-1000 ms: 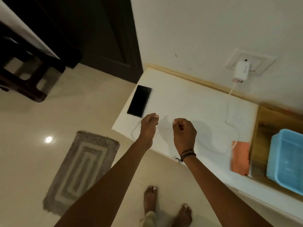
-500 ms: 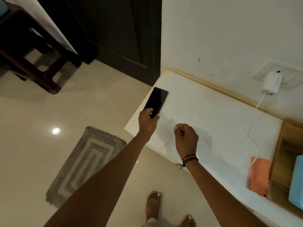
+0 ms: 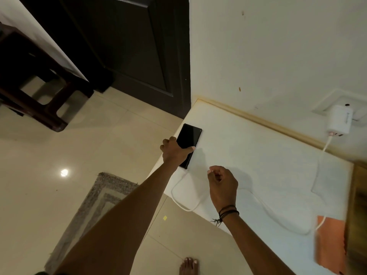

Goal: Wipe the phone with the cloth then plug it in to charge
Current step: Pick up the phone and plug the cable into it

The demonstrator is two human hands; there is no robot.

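Left hand [image 3: 175, 150] has its grip closed around the phone [image 3: 188, 144] at the white table's [image 3: 258, 155] corner; right hand [image 3: 221, 185] pinches the cable [image 3: 184, 205] end, orange cloth [image 3: 330, 243] well apart

1. Your work surface is a white, flat-topped counter [image 3: 258, 155] running along the pale wall, edged with a tan wooden strip at the back.
2. A black rectangular phone [image 3: 188, 137] lies screen-up near its left corner.
3. A white charging cable [image 3: 278, 217] loops loosely across the top.
4. An orange cloth [image 3: 329, 243] lies at the right, partly under the cable.
5. A brown wooden panel [image 3: 357, 195] adjoins the right end.
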